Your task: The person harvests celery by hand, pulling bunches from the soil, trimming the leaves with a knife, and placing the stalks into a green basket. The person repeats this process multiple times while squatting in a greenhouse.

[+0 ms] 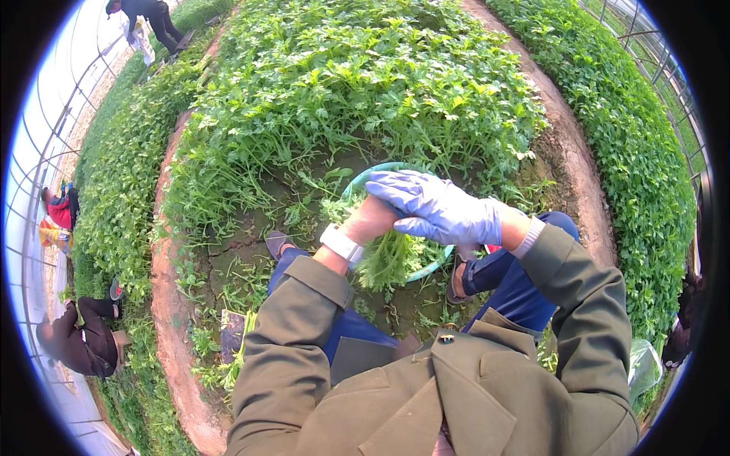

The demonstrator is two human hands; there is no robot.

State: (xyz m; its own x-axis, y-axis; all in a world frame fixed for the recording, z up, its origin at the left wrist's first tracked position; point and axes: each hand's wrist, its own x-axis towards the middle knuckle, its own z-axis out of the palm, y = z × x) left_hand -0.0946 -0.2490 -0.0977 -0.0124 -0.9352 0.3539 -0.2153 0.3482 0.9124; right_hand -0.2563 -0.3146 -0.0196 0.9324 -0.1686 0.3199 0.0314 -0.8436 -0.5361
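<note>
My right hand (442, 208), in a thin lilac-blue glove, lies flat across my left hand (373, 219), fingers together and thumb apart. The left wrist is bare and wears a white watch (341, 243). The fingers of my left hand are hidden beneath the glove, so whatever they grip cannot be made out. Directly under both hands stands a round teal basin (430, 270) on the soil. Cut leafy greens (390, 265) with lobed leaves show inside it, partly covered by my hands.
Dense greens (365, 91) grow ahead, with dirt paths (171, 319) on both sides. A dark flat object (231, 336) and cut stems lie at left. Other people (151, 23) work in neighbouring beds. A clear plastic bag (644, 367) is at right. Shoes (278, 244) flank the basin.
</note>
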